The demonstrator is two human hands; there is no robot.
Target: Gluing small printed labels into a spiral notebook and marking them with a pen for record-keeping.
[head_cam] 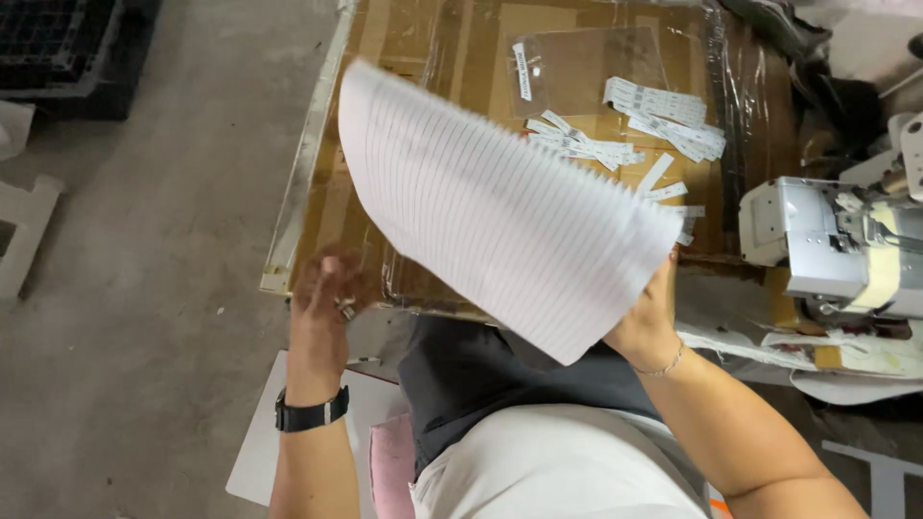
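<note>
Desk [327, 207] wrapped in cardboard and clear film, far edge cut off. Striped sheet [500, 207] lifted and curved above it, hiding much of the top. Machine [832, 245] at right, partly out of frame. Labels [663, 120] scattered beyond the sheet. Right hand [649, 322] pinching the sheet's lower corner, fingers mostly hidden. Left hand [322, 298] blurred at the desk edge, grip seemingly loose and empty.
</note>
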